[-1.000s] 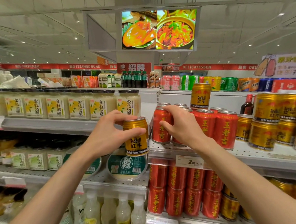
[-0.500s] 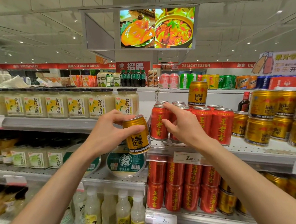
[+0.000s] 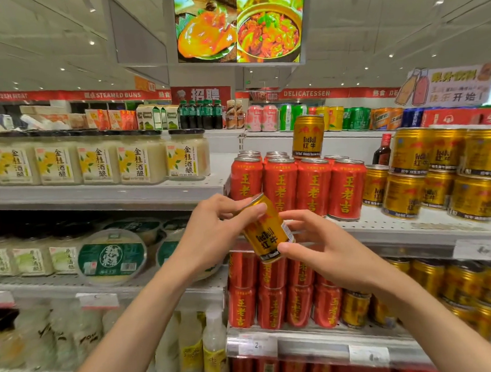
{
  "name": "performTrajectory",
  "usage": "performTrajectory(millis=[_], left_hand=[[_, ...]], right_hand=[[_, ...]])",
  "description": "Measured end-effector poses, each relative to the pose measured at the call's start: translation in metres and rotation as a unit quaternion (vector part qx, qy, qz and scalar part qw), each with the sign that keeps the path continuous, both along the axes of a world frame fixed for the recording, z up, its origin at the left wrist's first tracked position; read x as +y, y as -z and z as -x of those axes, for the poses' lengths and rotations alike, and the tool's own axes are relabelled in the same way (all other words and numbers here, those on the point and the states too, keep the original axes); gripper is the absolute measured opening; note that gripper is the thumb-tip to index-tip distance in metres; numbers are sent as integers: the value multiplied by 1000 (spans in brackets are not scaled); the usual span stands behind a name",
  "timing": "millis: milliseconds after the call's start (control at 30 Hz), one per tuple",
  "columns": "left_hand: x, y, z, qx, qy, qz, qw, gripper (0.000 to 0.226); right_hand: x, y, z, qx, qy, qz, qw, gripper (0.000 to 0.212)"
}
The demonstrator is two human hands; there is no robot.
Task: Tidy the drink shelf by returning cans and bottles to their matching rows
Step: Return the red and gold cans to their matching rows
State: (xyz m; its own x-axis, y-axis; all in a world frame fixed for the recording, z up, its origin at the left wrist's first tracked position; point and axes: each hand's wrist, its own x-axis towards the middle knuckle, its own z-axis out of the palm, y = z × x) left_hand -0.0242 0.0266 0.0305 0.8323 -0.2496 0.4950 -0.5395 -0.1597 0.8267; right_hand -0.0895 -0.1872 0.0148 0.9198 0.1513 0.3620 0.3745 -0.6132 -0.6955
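In hand: gold Red Bull can (image 3: pixel 266 230), tilted, left hand (image 3: pixel 212 233) gripping top, right hand (image 3: pixel 324 250) pinching base. Outstanding: second gold can (image 3: pixel 307 136) atop red cans (image 3: pixel 297 188); gold row (image 3: pixel 448 175) lies right.

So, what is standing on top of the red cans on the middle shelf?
One gold Red Bull can stands upright on the tops of the red cans, toward the back rows. Its base hides the lids beneath it; nothing else is stacked there.

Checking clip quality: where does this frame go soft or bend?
Head view: the gold can in both hands and the red cans read sharp; the bottles bottom left and gold cans lower right smear; shelf edges bow from the wide lens.
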Motion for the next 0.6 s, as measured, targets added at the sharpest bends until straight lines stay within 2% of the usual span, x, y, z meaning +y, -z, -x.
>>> performTrajectory(millis=[67, 200, 300, 400, 500, 600], left_hand=[[-11, 3, 1, -1, 21, 8, 1000, 22], [-30, 12, -1, 62, 87, 48, 993, 22], [-47, 14, -1, 41, 109, 37, 993, 26], [-67, 13, 2, 28, 118, 38, 992, 18], [-92, 12, 5, 4, 120, 29, 992, 26], [-129, 8, 14, 0, 115, 33, 993, 17]], right_hand=[[-5, 5, 6, 7, 6, -20, 1000, 54], [-17, 14, 18, -6, 54, -34, 998, 53], [-34, 14, 26, 1, 71, -43, 997, 53], [-55, 10, 35, 3, 77, -43, 996, 55], [-81, 5, 45, -4, 81, -43, 996, 56], [-118, 4, 56, -17, 84, -42, 995, 57]])
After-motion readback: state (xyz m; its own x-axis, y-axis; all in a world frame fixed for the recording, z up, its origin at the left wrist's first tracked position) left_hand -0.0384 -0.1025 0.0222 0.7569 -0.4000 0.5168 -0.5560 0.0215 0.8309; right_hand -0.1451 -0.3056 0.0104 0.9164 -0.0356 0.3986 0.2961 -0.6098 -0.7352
